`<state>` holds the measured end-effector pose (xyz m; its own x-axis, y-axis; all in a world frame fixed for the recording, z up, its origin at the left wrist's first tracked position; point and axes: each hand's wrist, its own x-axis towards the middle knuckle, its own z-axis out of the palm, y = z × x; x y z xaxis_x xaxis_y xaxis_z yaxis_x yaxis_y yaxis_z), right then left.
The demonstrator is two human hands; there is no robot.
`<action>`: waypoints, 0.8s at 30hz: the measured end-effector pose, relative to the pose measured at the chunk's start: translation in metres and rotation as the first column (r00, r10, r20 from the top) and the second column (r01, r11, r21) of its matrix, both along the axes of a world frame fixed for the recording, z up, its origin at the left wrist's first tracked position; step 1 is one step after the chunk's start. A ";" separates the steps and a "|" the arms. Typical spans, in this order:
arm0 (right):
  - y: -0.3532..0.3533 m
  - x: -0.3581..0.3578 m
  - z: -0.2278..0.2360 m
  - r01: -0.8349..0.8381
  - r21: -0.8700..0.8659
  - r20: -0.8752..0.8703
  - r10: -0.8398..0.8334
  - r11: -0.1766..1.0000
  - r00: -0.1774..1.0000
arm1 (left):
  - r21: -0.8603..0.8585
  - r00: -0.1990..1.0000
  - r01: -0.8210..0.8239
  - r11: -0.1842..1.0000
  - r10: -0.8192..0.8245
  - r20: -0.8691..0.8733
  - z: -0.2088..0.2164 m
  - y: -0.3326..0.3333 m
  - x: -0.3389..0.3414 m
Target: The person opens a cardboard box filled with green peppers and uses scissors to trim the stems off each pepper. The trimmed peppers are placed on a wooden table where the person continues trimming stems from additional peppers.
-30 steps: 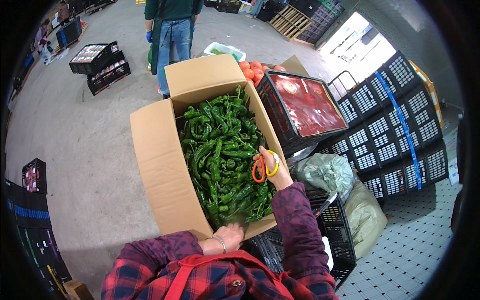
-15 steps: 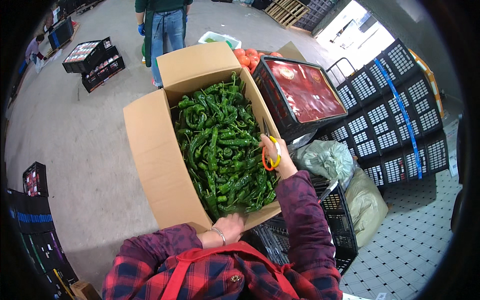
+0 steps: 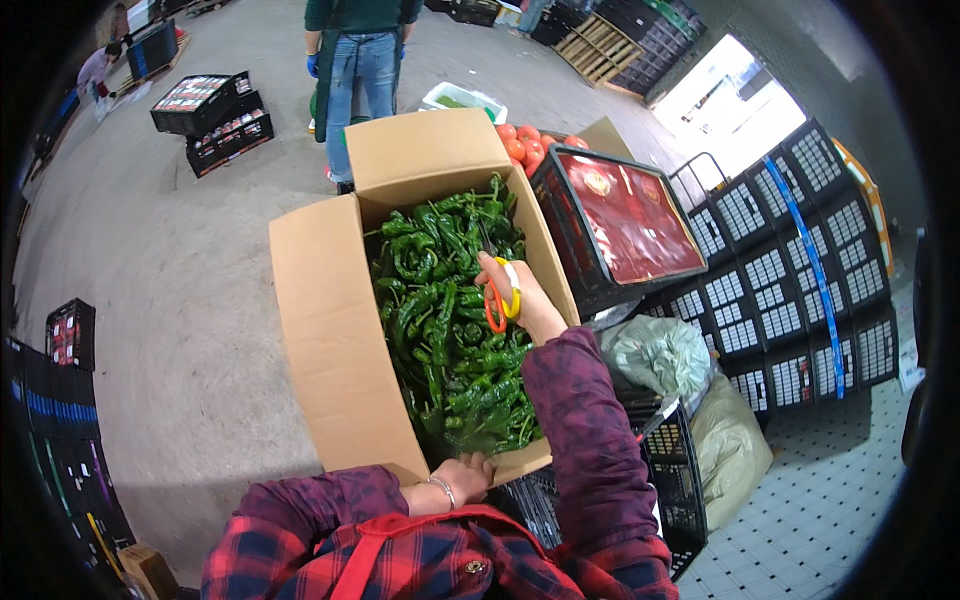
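A cardboard box (image 3: 335, 330) full of long, wrinkled green peppers (image 3: 448, 335) stands in front of me with its flaps spread. My right hand (image 3: 531, 304) is closed round scissors (image 3: 494, 308) with yellow and orange handles. Their dark blades point away from me, over the peppers in the right half of the box. At the box's near rim, my left hand (image 3: 466, 477) is closed, its curled fingers on the cardboard edge. Part of those fingers is hidden against the rim. A bracelet (image 3: 441, 489) circles the left wrist.
Right of the box stands a black crate (image 3: 577, 262) with a red printed cover, tomatoes (image 3: 524, 148) behind it. Farther right are stacked black crates (image 3: 765, 270) and tied bags (image 3: 660, 355). Beyond the box a person (image 3: 362, 85) stands near a white tub (image 3: 465, 101). More crates (image 3: 228, 130) sit left.
My right hand has moved left with the scissors, from the box's right wall to over the peppers. My left hand stays at the near rim. The view has shifted slightly.
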<state>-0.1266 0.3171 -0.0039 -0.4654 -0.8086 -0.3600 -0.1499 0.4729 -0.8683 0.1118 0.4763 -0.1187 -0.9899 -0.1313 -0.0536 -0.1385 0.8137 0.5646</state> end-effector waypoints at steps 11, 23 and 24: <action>-0.089 -0.030 -0.016 0.026 0.254 -0.399 0.081 0.967 0.913 | 0.243 0.994 0.048 0.969 -0.071 0.088 -0.023 0.002 -0.006; -0.097 -0.033 -0.023 -0.022 0.214 -0.342 0.096 0.977 0.935 | 0.192 0.991 0.089 0.977 -0.105 0.078 -0.022 0.000 -0.007; -0.097 -0.037 -0.026 -0.021 0.218 -0.354 0.099 0.976 0.930 | 0.207 0.989 0.096 0.974 -0.117 0.090 -0.018 0.000 -0.007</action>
